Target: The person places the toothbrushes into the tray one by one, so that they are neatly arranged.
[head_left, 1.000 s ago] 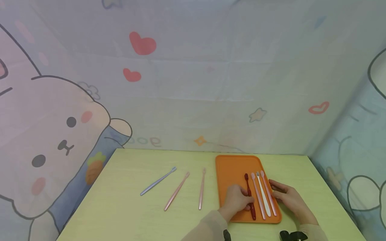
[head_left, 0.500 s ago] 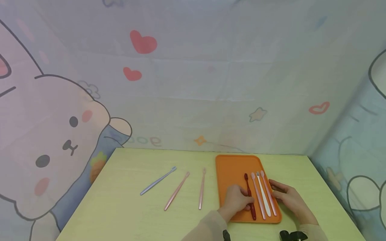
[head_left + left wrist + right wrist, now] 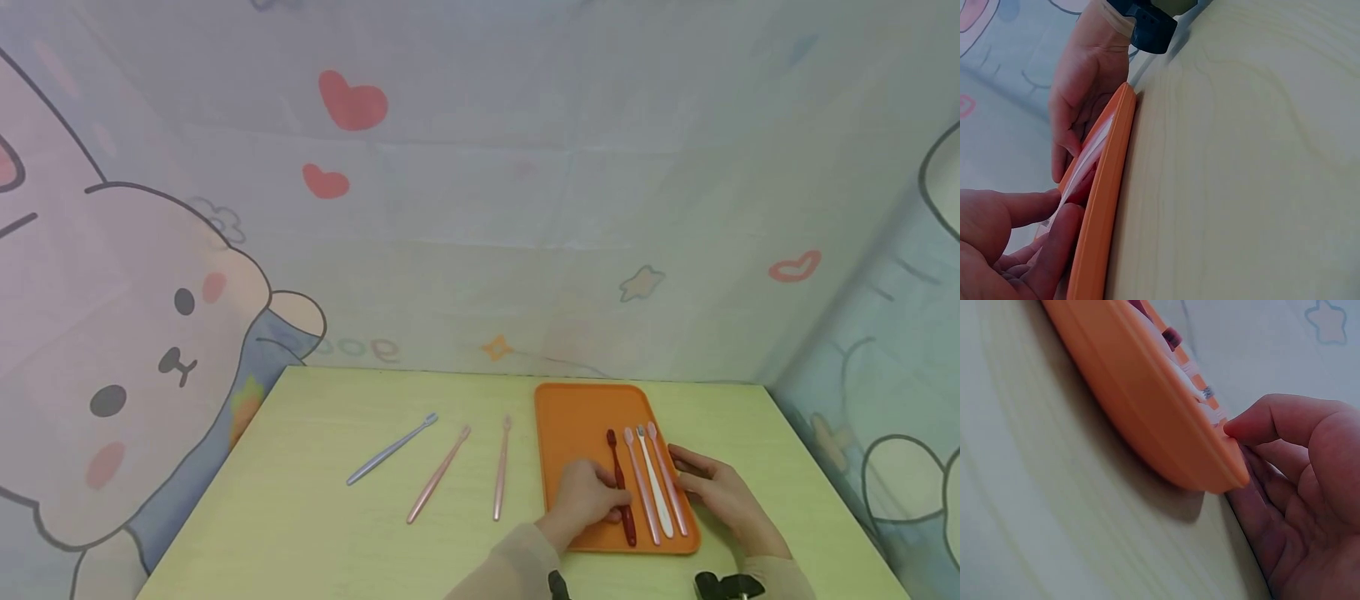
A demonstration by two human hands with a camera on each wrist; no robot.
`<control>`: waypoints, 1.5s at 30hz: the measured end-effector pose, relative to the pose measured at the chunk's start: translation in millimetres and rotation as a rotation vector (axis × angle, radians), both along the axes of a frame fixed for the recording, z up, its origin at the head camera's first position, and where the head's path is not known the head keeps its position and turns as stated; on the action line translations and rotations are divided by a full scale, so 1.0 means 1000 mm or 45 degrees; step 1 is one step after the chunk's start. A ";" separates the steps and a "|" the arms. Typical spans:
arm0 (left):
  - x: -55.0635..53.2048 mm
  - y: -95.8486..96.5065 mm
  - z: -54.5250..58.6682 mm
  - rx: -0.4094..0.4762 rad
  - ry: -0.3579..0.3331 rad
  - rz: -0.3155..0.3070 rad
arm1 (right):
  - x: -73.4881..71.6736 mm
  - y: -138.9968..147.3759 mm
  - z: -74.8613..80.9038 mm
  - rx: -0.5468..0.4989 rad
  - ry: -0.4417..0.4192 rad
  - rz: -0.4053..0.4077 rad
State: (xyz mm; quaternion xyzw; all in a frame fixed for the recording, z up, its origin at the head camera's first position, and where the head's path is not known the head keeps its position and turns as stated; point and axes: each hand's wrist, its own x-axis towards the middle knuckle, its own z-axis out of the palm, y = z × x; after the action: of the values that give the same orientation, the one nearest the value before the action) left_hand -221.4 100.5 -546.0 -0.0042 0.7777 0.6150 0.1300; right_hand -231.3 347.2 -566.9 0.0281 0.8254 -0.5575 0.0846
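My left hand (image 3: 587,498) is over the orange tray (image 3: 573,417), its thumb and fingertips pinching the handle of a dark red toothbrush (image 3: 628,525). This brush lies in the tray with its bristle head toward the back. To its right lie a pink toothbrush (image 3: 642,492), a white toothbrush (image 3: 657,492) and another pink toothbrush (image 3: 670,487), roughly side by side. At the tray's right side, my right hand (image 3: 723,498) holds the edge; the right wrist view shows a fingertip on the rim (image 3: 1235,465) and the other fingers outside it.
Left of the tray on the pale yellow table (image 3: 300,533) lie a blue-grey toothbrush (image 3: 392,450), a slanting pink toothbrush (image 3: 438,475) and a nearly straight pink toothbrush (image 3: 502,471). A patterned cloth backdrop (image 3: 480,208) rises behind the table.
Both hands, the tray and the toothbrushes keep their places. Only the head view has shifted very slightly.
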 end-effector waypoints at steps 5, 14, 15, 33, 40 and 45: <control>0.002 -0.002 0.003 0.024 -0.010 -0.014 | 0.001 -0.001 0.001 -0.007 0.005 0.001; 0.008 -0.009 0.012 0.046 -0.018 -0.069 | 0.001 0.002 0.000 -0.036 0.011 0.019; 0.008 -0.010 0.012 0.043 -0.019 -0.072 | 0.001 0.002 0.000 -0.033 0.011 0.018; 0.006 -0.016 0.010 0.109 -0.059 -0.066 | 0.002 -0.001 0.002 -0.008 0.009 0.004; 0.005 -0.021 0.011 0.169 -0.058 -0.089 | 0.002 -0.002 0.004 0.007 0.000 -0.001; 0.005 -0.033 0.012 0.227 -0.046 -0.106 | 0.002 -0.001 0.003 0.000 -0.001 0.002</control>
State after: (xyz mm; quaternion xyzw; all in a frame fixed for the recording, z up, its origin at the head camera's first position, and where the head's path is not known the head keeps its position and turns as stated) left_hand -216.4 67.3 -534.1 0.0287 0.7170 0.6755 0.1693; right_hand -229.3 346.5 -564.2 0.0277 0.8254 -0.5574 0.0854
